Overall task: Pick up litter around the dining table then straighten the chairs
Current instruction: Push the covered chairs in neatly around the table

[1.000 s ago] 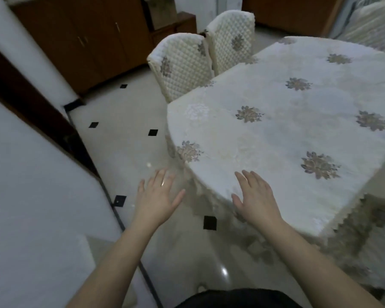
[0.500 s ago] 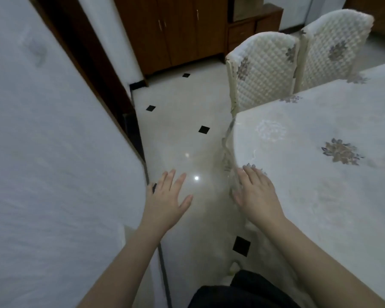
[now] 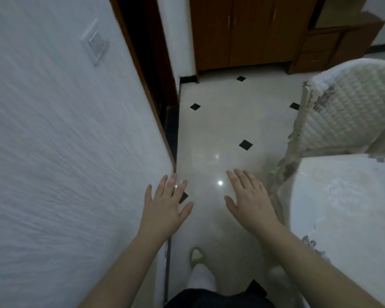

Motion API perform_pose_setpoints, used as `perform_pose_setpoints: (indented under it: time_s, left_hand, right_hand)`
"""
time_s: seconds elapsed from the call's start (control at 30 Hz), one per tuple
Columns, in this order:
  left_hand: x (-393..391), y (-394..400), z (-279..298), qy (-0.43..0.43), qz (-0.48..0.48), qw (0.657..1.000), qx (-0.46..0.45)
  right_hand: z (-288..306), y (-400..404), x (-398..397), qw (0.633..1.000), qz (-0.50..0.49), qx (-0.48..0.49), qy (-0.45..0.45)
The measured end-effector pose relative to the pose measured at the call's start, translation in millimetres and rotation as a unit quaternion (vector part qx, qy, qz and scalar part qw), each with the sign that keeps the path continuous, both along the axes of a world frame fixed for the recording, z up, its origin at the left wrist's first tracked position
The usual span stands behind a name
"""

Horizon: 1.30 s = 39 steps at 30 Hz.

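Observation:
The dining table [image 3: 347, 210], covered by a white cloth with grey flower prints, fills the lower right. A chair [image 3: 351, 112] with a white quilted cover stands pushed in at its far side. My left hand [image 3: 165, 207] hovers over the floor beside the wall, fingers straight and spread, holding nothing. My right hand [image 3: 251, 198] hovers just left of the table's edge, fingers also straight, holding nothing. No litter shows on the pale floor [image 3: 222, 125] ahead.
A white wall [image 3: 60, 152] with a switch plate [image 3: 97, 46] runs along the left, then a dark doorway [image 3: 151, 54]. Brown wooden cabinets [image 3: 249, 32] stand at the far end. The floor corridor between wall and table has black diamond tiles. My feet [image 3: 197, 255] show below.
The view has swung left and forward along the table's side. My right hand has come off the tablecloth edge and now hovers over the floor. One chair has left the view.

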<state>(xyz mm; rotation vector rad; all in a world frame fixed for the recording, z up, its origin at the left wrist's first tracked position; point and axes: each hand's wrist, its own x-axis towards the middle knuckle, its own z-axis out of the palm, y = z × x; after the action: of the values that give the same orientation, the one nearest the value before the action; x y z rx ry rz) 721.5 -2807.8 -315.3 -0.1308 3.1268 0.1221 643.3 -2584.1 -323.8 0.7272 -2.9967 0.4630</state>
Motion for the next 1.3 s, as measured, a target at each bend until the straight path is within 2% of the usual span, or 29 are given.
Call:
perform_pose_setpoints:
  time_s: [0.23, 0.43, 0.8, 1.3]
  left_hand:
    - [-113, -69, -18, -0.019, 0.021, 0.999, 0.033]
    - [-224, -94, -18, -0.025, -0.039, 0.999, 0.021]
    - [-456, -62, -18, -0.024, -0.121, 0.992, 0.019]
    - [-759, -26, 1, -0.008, -0.140, 0.990, 0.016]
  right_hand:
    - [-7, -76, -120, 0.999, 0.024, 0.033, 0.013]
    - [4, -106, -205, 0.999, -0.033, 0.018, 0.022]
    - [-6, -82, -391, 0.994, -0.108, 0.024, 0.026]
    - [19, -39, -674, 0.986, -0.165, 0.029, 0.021]
